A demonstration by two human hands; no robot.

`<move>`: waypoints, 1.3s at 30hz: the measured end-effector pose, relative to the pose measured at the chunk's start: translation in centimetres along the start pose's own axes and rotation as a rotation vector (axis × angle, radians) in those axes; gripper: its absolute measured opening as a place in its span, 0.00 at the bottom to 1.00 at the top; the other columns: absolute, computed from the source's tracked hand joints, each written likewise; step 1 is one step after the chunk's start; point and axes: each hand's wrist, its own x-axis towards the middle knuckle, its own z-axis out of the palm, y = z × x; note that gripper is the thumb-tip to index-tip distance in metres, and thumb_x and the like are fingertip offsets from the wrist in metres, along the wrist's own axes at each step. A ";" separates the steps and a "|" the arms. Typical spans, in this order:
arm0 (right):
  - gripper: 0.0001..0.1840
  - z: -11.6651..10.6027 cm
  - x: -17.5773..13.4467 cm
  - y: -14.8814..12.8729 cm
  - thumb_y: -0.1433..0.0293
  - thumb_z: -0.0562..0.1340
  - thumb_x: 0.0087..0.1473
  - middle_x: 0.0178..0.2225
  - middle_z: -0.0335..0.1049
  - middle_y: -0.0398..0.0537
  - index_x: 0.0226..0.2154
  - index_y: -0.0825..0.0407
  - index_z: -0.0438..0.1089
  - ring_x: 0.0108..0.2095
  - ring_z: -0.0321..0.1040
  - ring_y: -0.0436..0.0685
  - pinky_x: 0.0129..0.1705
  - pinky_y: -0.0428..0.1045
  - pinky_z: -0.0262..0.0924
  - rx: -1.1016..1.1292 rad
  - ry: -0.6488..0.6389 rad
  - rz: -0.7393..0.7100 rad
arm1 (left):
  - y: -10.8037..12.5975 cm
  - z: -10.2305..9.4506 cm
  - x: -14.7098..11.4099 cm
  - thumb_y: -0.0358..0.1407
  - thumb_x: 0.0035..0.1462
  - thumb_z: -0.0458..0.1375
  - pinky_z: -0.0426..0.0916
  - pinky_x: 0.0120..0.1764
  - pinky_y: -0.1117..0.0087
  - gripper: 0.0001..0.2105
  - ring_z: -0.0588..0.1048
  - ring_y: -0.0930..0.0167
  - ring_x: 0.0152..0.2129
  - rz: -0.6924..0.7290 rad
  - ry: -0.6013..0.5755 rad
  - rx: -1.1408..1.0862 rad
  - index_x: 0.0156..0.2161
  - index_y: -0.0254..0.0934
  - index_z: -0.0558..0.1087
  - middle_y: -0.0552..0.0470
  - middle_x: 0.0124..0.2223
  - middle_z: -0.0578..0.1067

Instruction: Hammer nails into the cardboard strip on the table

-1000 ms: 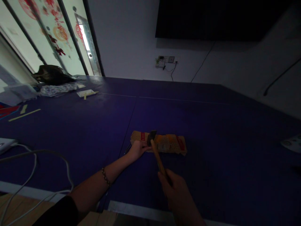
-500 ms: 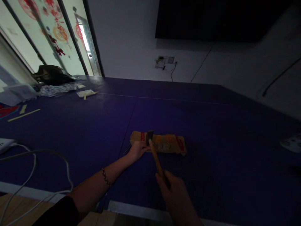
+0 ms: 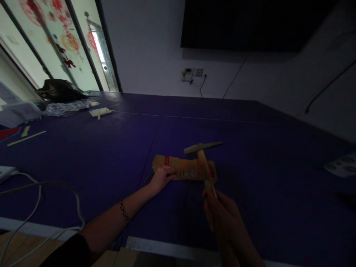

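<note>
My right hand (image 3: 226, 211) is wrapped round the wooden handle of a hammer (image 3: 204, 163), its metal head raised above the cardboard. A flattened brown cardboard piece (image 3: 160, 161) with red print lies on the purple surface. On it my left hand (image 3: 162, 178) rests near the left end, fingertips pressed together; whatever they pinch is too small to make out. Just right of those fingertips stands a row of several thin, nail-like pins (image 3: 185, 172). Thin dark rods (image 3: 149, 175), perhaps more nails, lie beside the cardboard's left end.
The purple tabletop (image 3: 250, 155) reaches to the wall. White cables (image 3: 40, 200) loop at the left from a white box (image 3: 7, 171). Farther back are yellowish strips (image 3: 26, 138), a small white tray (image 3: 100, 111) and a dark bag (image 3: 59, 89). A white object (image 3: 342, 165) lies far right.
The hammer has lifted off from beside my left fingertips and swung up to the right, its head now turned sideways. My left hand stays on the cardboard.
</note>
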 end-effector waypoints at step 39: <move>0.16 -7.4 6.8 4.2 0.58 0.65 0.40 0.08 0.55 0.33 0.21 0.52 0.62 0.05 0.51 0.45 0.06 0.41 0.41 0.322 -0.040 -0.175 | 1.7 -9.4 -3.8 0.31 0.46 0.50 0.62 0.29 0.75 0.05 0.72 0.71 0.24 -0.542 0.052 0.062 0.24 0.34 0.67 0.53 0.24 0.72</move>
